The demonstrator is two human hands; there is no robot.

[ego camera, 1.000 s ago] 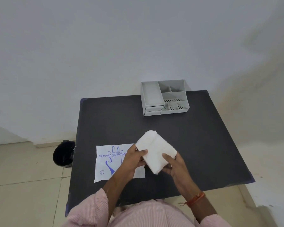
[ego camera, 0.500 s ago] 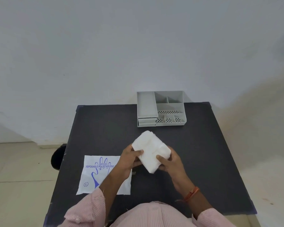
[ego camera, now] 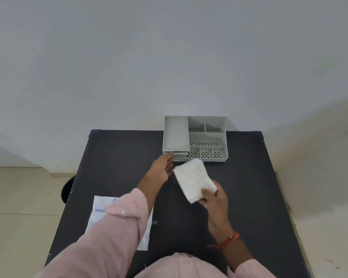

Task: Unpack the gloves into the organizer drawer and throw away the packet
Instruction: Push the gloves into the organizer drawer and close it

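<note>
A second ago both my hands were on the folded stack of gloves [ego camera: 193,180], close in front of me. Now my left hand [ego camera: 162,167] has let go and reached forward to the grey organizer [ego camera: 195,137] at the far edge of the bench [ego camera: 119,157]. Its fingers [ego camera: 169,157] are loosely spread and gripping nothing, their tips at the front of the small drawers [ego camera: 178,154] under the organizer's long left compartment; whether they touch the drawer front yet I cannot tell. The drawers look closed.

My right hand [ego camera: 214,198] alone carries the gloves now, pinching the near end of the stack between thumb and fingers. It has moved forward too, so the stack's far end lies just short of the organizer's perforated front compartments.

I take this to mean the unpacking is done and I am on the drawer step: left hand to pull a drawer out, right hand ready to slide the gloves in. The stack is soft and held at one end, so it could sag or fan open.

The empty packet [ego camera: 100,215] lies flat near the bench's left edge, partly under my left sleeve [ego camera: 113,233]. The dark bin [ego camera: 67,189] is on the floor beside that edge; the packet has yet to go in.
</note>
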